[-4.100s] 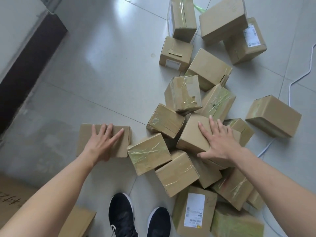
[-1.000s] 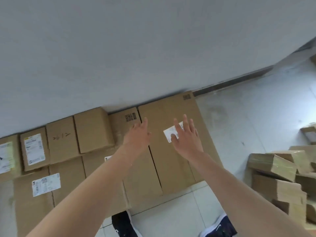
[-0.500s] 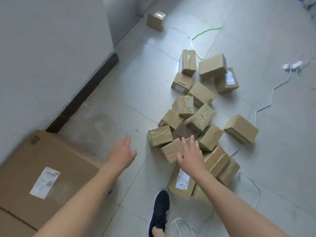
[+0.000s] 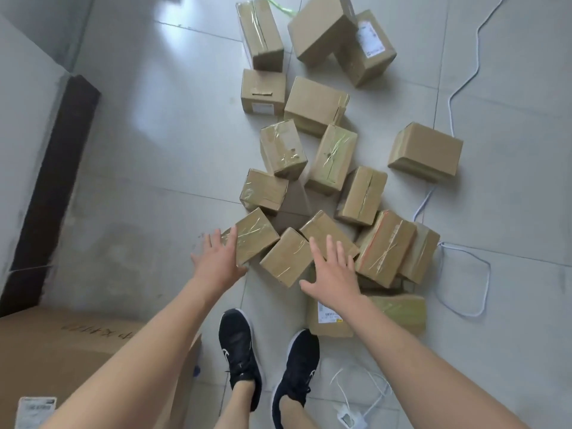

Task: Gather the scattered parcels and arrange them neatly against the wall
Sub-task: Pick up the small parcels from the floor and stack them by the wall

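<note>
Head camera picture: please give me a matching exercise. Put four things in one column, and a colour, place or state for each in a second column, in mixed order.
Column one
1. left hand
2. shoes
3. cable
4. skirting board

Column two
A. white, lying to the right of the parcels
B. dark, along the foot of the wall
C. black, on the floor
D. open, fingers spread, at a taped parcel

Pairs: 1-D, 2-C, 3-A, 4-B

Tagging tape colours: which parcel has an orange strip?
The box just right of the right hand; an orange strip runs along its left edge, while the other parcels show none.
</note>
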`<state>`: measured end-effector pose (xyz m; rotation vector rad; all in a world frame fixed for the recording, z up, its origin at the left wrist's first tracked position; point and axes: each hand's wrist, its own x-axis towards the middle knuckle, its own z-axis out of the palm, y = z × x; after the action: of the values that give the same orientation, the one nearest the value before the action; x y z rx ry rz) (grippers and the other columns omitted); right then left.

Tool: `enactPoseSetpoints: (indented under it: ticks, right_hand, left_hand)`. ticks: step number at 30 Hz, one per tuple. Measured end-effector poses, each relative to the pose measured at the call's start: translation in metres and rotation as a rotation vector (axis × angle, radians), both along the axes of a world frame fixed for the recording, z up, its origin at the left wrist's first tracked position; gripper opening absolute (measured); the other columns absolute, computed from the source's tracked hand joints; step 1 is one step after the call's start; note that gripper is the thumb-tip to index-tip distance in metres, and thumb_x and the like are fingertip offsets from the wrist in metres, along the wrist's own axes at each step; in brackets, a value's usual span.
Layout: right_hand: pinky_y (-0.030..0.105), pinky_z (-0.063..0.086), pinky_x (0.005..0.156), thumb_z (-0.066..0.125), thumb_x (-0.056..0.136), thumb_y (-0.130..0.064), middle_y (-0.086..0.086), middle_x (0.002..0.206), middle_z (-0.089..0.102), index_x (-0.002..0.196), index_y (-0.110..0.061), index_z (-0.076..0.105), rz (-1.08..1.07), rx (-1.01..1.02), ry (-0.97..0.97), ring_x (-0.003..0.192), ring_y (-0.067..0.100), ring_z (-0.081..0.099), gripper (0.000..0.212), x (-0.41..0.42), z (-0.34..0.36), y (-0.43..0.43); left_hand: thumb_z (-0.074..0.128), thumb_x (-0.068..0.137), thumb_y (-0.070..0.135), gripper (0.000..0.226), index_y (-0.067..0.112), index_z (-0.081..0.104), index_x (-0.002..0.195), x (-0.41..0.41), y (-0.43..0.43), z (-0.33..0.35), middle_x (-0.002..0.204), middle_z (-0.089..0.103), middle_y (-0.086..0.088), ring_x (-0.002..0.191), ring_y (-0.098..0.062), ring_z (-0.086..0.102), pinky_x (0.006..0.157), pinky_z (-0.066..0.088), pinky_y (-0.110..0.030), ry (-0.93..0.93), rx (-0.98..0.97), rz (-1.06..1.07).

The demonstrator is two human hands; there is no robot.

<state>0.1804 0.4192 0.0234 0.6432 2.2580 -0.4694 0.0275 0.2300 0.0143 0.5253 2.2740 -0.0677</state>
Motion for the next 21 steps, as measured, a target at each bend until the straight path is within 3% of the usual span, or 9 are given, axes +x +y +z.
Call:
enactPoseSetpoints:
  ticks: [6,12,15,18,21]
  right_hand:
    - [0.074,0.005,0.107,0.065,0.071,-0.072,0.015,0.156,-0.033,0.144,-0.029,-0.035,0.111,0.007,-0.042,0.143,0.044,-0.024,0.131,-0.032,-0.085,-0.023]
    - [0.073,0.012,0.108,0.070,0.066,-0.072,0.017,0.154,-0.035,0.143,-0.028,-0.037,0.161,0.052,-0.090,0.145,0.043,-0.017,0.139,-0.031,-0.125,-0.027]
    - [0.071,0.017,0.108,0.069,0.064,-0.075,0.019,0.154,-0.034,0.145,-0.028,-0.034,0.185,0.117,-0.076,0.146,0.045,-0.011,0.139,-0.032,-0.130,-0.032]
    - [0.067,0.022,0.108,0.071,0.062,-0.072,0.025,0.156,-0.020,0.145,-0.029,-0.033,0.212,0.184,-0.035,0.141,0.048,0.008,0.139,-0.039,-0.128,-0.040]
    - [0.061,0.027,0.105,0.070,0.059,-0.064,0.028,0.155,-0.007,0.146,-0.031,-0.026,0.215,0.223,-0.039,0.132,0.048,0.020,0.134,-0.043,-0.109,-0.047]
  left_hand:
    - [0.061,0.076,0.071,0.109,0.030,-0.005,0.153,-0.008,0.028,-0.086,0.160,-0.006,-0.018,0.147,-0.041,-0.008,0.105,0.014,-0.075,0.159,-0.021,-0.375]
    - [0.072,0.063,0.072,0.118,0.018,0.009,0.146,-0.011,0.033,-0.126,0.153,0.012,-0.022,0.143,-0.039,0.014,0.106,0.021,-0.070,0.143,0.037,-0.254]
    - [0.075,0.062,0.068,0.115,0.018,0.011,0.143,-0.015,0.032,-0.128,0.146,0.020,-0.021,0.135,-0.039,0.027,0.101,0.034,-0.064,0.118,0.059,-0.241]
    - [0.076,0.063,0.060,0.104,0.018,0.017,0.138,-0.019,0.030,-0.124,0.130,0.034,-0.016,0.114,-0.035,0.041,0.089,0.045,-0.055,0.123,0.073,-0.191]
    - [0.073,0.064,0.057,0.103,0.018,0.015,0.140,-0.018,0.013,-0.108,0.126,0.037,-0.016,0.109,-0.034,0.042,0.085,0.046,-0.050,0.176,0.032,-0.149]
